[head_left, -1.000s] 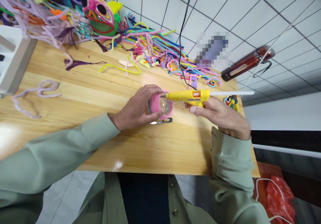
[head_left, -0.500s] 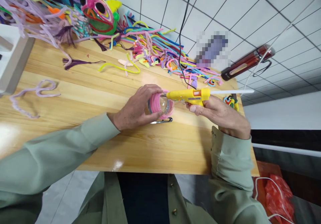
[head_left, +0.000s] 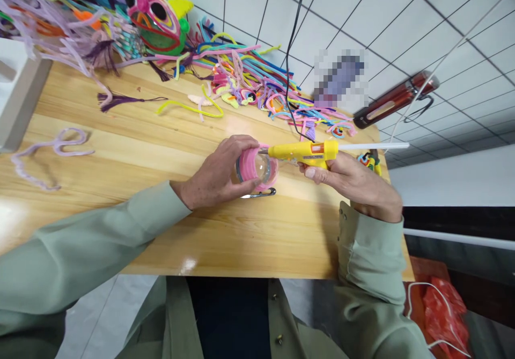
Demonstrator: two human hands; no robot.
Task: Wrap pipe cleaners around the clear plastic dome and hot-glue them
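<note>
My left hand (head_left: 221, 174) is wrapped round a clear round jar with pink pipe cleaner wound about it (head_left: 250, 165), its open end tilted to the right. In my right hand (head_left: 341, 179) is a yellow hot glue gun (head_left: 303, 152), its metal nozzle at the upper rim of the jar. A white glue stick (head_left: 374, 146) sticks out of the gun's back end. Beneath the jar, on the wooden table, lies a small dark-handled metal tool (head_left: 261, 193), partly hidden by my left hand.
Along the white tiled wall lies a heap of coloured pipe cleaners (head_left: 241, 69) with a pink mask-like figure (head_left: 159, 18). A dark red flask (head_left: 396, 101) stands at the back right. The gun's black cord (head_left: 288, 74) runs upward. A loose lilac pipe cleaner (head_left: 52, 149) lies left, near a grey-white box (head_left: 30, 99).
The glue gun's nozzle has shifted very slightly to the right along the jar's rim. Both hands keep their grip, and the whole view has slid a little.
</note>
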